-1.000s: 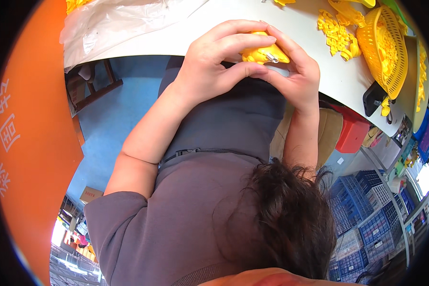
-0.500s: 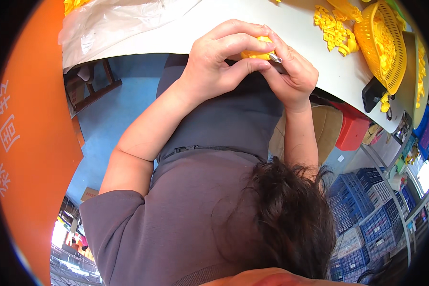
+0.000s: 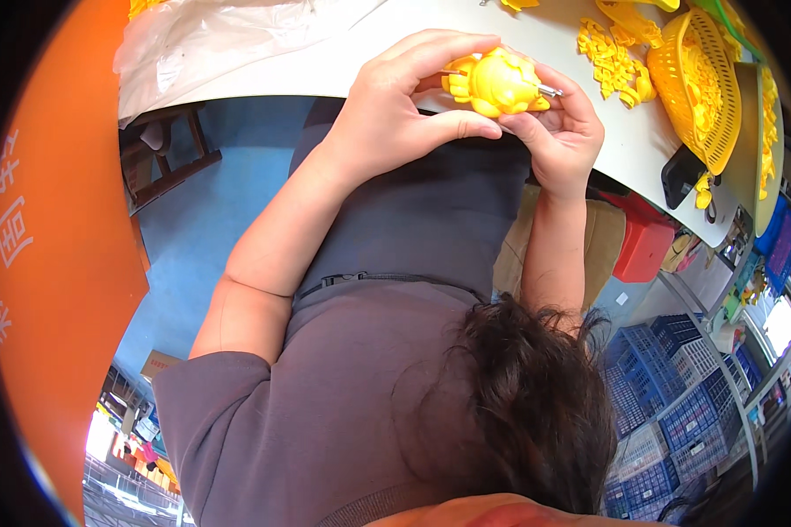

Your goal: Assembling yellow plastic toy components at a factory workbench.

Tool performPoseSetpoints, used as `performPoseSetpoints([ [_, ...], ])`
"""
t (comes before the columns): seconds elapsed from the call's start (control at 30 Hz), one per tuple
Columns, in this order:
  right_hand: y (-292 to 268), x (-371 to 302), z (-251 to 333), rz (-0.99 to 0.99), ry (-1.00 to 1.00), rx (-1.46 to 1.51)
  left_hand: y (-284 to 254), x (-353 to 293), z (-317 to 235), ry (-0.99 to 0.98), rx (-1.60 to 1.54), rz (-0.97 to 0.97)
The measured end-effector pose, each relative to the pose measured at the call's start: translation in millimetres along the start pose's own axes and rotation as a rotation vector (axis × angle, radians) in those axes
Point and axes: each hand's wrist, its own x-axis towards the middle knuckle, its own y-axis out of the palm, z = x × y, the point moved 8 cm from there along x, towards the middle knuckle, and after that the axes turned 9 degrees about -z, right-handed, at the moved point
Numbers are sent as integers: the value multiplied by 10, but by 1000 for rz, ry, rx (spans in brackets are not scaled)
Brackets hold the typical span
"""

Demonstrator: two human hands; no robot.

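Between my two hands, over the near edge of the table, is a glossy yellow plastic toy figure point(image 3: 501, 83) with rounded lumps. My left hand point(image 3: 404, 101) grips it from the left, thumb below and fingers above. My right hand point(image 3: 564, 132) closes on its right side, thumb on the lower edge. A thin metal-tipped tool point(image 3: 550, 90) juts out at the figure's right, by my right fingers; its other end is hidden. I cannot tell whether the tip touches the figure.
A yellow plastic basket point(image 3: 728, 123) of small yellow pieces leans at the right of the white table point(image 3: 281, 75). Loose yellow pieces point(image 3: 608, 60) lie beside it. A black phone point(image 3: 684, 174) rests near the edge. Clear plastic sheeting point(image 3: 185, 53) covers the left. Blue crates point(image 3: 690, 413) stand behind right.
The yellow figure has come out from behind my fingers and now shows broadly. My hands have spread apart slightly, the right one shifting right along with the metal tip.
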Motion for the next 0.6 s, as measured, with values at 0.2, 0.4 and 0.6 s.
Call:
performPoseSetpoints([
  [0.2,37,43,-2,32,33,103,-71,49,-203,175,241,-77],
  [0.4,10,47,-20,74,4,86,-76,27,-289,300,308,-83],
  [0.6,3,53,0,100,24,75,-30,-7,-153,-71,-5,-50],
])
